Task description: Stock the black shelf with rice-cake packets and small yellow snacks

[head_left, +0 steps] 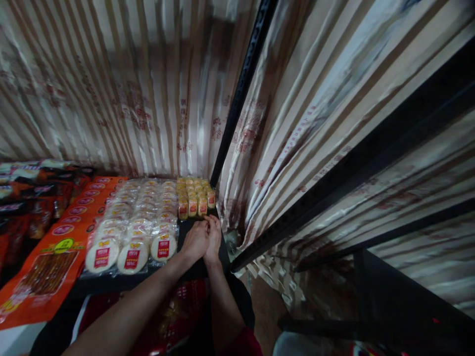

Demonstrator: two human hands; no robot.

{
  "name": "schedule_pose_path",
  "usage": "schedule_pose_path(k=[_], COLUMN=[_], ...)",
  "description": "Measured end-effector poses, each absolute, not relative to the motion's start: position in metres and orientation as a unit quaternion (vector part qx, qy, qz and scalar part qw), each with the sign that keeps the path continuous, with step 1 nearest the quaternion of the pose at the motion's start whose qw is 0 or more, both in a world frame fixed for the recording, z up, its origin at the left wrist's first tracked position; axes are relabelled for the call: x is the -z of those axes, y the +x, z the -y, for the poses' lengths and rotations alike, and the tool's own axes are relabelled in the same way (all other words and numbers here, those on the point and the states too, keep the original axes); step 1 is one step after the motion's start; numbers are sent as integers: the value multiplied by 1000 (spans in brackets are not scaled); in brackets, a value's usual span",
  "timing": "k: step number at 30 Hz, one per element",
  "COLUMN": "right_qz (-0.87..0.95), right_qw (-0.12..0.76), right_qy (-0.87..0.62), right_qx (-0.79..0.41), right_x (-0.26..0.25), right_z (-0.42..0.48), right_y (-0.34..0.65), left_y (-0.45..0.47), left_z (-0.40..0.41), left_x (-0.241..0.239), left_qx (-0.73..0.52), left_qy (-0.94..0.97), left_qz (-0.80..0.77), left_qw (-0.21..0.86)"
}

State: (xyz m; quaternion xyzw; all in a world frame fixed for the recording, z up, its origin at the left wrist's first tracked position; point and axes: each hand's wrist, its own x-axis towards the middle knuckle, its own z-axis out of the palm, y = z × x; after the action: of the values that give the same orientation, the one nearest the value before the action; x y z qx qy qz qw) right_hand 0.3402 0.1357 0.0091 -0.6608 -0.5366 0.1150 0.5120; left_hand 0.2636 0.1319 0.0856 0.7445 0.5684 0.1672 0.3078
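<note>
My left hand and my right hand are close together over the dark shelf. Their fingers curl in toward each other, and whatever may be between them is hidden. Just beyond my fingertips stand rows of small yellow packs with orange-and-white labels. I cannot tell whether my fingertips touch the front row. To the left of my hands lie rows of round white cakes in clear wrappers with red labels.
A long orange snack package and darker packets lie farther left. A black upright post rises behind the yellow packs, and a black rail slants along the right. Striped printed sheeting covers the back and side.
</note>
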Motion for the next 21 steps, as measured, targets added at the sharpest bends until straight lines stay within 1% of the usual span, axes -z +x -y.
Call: schedule_pose_path(k=[4, 10, 21], right_qz=[557, 578, 615], right_qw=[508, 474, 473], right_qy=[-646, -649, -612], right_qx=[-120, -143, -151], right_x=[-10, -4, 1], right_z=[-116, -87, -39], right_y=[340, 335, 313], left_y=[261, 252, 219], left_z=[-108, -76, -20], left_x=[-82, -60, -41], left_qx=[-184, -198, -291], left_qy=[732, 728, 753], left_qz=[-573, -569, -521], left_qw=[318, 327, 278])
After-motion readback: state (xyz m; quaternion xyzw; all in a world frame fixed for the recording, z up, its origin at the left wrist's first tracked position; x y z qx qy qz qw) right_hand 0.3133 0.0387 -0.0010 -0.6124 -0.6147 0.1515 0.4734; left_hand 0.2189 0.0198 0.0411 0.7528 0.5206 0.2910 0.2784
